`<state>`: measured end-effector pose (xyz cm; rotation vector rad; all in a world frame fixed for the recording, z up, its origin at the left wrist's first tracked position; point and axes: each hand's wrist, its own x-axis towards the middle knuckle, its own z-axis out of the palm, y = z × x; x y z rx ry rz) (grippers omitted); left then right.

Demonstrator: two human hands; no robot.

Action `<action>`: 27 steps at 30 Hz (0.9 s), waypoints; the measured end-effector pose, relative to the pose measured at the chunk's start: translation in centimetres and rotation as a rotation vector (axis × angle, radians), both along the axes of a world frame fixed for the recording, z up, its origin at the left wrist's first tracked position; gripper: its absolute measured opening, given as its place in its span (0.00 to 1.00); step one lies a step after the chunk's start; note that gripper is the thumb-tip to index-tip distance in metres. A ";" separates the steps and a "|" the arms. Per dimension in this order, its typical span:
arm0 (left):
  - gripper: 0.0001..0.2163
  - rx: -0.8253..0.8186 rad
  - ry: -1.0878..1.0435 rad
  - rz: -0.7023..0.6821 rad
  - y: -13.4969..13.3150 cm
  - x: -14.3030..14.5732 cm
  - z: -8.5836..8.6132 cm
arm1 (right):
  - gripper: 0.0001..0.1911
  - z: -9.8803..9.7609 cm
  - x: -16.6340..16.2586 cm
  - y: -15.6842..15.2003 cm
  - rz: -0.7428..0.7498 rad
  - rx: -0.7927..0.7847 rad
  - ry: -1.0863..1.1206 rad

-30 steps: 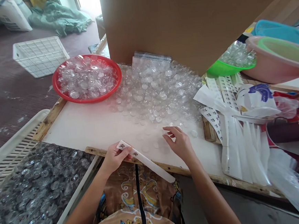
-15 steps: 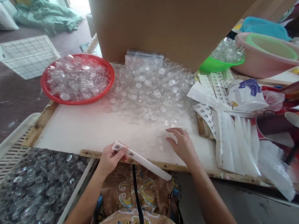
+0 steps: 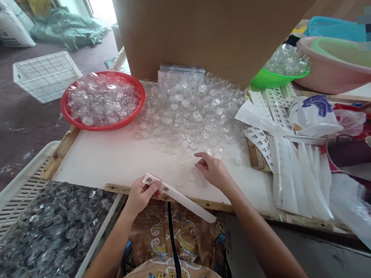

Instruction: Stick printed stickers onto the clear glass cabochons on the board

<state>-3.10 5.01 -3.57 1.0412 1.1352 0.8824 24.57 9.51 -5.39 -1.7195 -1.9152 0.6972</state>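
My left hand (image 3: 144,193) is closed on a long white sticker strip (image 3: 187,204) at the table's front edge. Two small dark printed stickers show near the strip's upper end, and the rest of it hangs plain toward my lap. Over the white tabletop (image 3: 100,156), my right hand (image 3: 214,170) has its thumb and forefinger apart, with nothing visible between them. A few clear round plastic pieces (image 3: 191,176) lie flat beside its fingertips. Behind them spreads a large pile of the same clear pieces (image 3: 189,108).
A red basin (image 3: 107,127) full of clear pieces stands at the back left. Below it, a white crate (image 3: 50,156) holds many more. A large cardboard box (image 3: 202,26) rises behind the pile. Sticker sheets (image 3: 279,110), white strips (image 3: 286,178) and a green bowl (image 3: 269,81) crowd the right.
My right hand has moved left across the tabletop, and its thumb and forefinger are closer together. My left hand keeps hold of the strip. The whole view has shifted slightly.
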 end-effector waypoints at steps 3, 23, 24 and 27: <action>0.15 0.006 0.000 -0.005 0.1 0.0 0.1 | 0.16 0.8 1.5 -0.1 -0.083 -0.007 0.000; 0.14 0.048 0.017 -0.019 0.3 0.1 0.3 | 0.11 -0.3 5.4 -4.4 -0.146 0.061 -0.068; 0.14 0.048 0.024 -0.014 0.3 0.1 0.2 | 0.11 -0.2 5.3 -4.2 -0.136 0.086 -0.076; 0.15 0.053 0.039 0.006 0.3 0.2 0.1 | 0.11 0.2 4.5 -3.7 -0.061 0.137 -0.115</action>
